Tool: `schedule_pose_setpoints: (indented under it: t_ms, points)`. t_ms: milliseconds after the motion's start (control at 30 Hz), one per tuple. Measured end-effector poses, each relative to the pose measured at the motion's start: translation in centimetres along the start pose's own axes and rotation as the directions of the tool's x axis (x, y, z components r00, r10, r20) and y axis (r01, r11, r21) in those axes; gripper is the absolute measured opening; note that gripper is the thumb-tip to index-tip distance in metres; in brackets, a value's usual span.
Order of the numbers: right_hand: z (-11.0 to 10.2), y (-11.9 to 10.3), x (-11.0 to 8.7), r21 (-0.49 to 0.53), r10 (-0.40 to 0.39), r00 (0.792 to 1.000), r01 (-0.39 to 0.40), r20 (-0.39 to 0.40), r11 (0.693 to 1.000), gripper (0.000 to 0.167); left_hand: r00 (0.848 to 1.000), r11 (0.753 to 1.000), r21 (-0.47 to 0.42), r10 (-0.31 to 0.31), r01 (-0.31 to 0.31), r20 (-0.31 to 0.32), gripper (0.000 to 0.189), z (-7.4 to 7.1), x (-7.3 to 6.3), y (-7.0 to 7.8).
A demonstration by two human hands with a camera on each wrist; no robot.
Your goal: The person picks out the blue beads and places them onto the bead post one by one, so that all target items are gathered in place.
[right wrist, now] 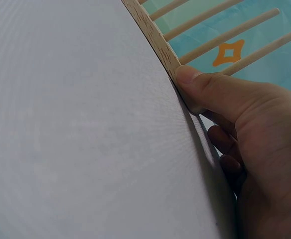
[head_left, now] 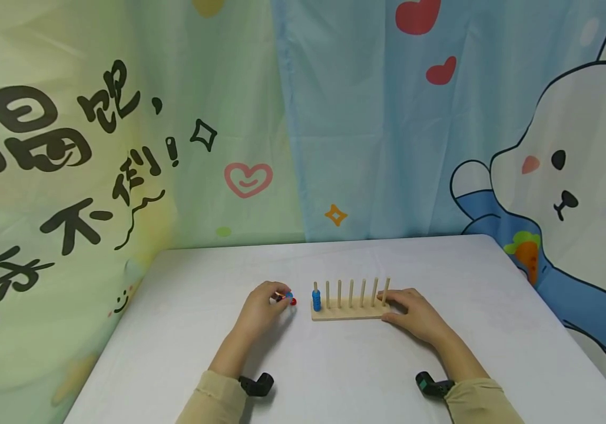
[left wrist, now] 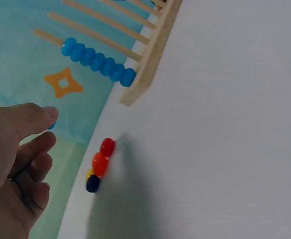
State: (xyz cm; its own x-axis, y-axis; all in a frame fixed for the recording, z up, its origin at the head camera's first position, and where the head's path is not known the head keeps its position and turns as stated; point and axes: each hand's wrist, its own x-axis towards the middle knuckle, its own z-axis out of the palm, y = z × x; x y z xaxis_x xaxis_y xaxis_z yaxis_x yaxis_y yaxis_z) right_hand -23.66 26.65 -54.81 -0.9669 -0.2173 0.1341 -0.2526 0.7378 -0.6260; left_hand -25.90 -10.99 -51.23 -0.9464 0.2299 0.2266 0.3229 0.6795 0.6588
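Note:
My left hand pinches a small blue bead between thumb and fingertip, above the table and left of a wooden peg rack. Several blue beads are stacked on the rack's leftmost peg, whose tip stays bare; the other pegs carry no beads. At the rack's right end, my right hand grips the base, with the thumb on its front edge and the fingers behind. Below the left hand lie a red bead, an orange bead, a dark blue bead and a partly hidden yellow one.
The rack stands on a white table. A printed curtain hangs behind the table's far edge. Black camera mounts sit at both wrists, by the beige sleeves.

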Motion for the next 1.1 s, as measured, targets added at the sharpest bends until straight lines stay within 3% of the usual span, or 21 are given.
schedule_pose_setpoints:
  t_ms: [167,367,767,967,1100]
  points:
    - [0.0,0.0,0.0,0.000,0.001,1.000,-0.001,0.001,1.000,0.048,1.000,1.000,0.028,0.008,-0.008,0.001,0.017,-0.8,0.8,1.1]
    - [0.0,0.0,0.0,0.004,-0.002,1.000,0.002,0.002,1.000,0.048,0.995,0.995,0.031,0.094,-0.094,-0.011,0.017,-1.4,1.4,2.5]
    - [0.1,0.1,0.0,0.004,-0.009,1.000,0.009,-0.001,1.000,0.048,0.984,0.983,0.031,0.180,-0.180,0.018,0.023,-1.3,2.4,5.5]
    - [0.1,0.1,0.1,0.000,-0.010,1.000,0.010,-0.002,1.000,0.049,0.974,0.974,0.046,0.218,-0.220,0.055,0.021,-0.8,2.5,6.1]
    - [0.1,0.2,0.1,0.002,-0.009,1.000,0.009,-0.001,1.000,0.050,0.974,0.975,0.046,0.211,-0.215,0.082,0.021,-0.4,2.6,6.0]
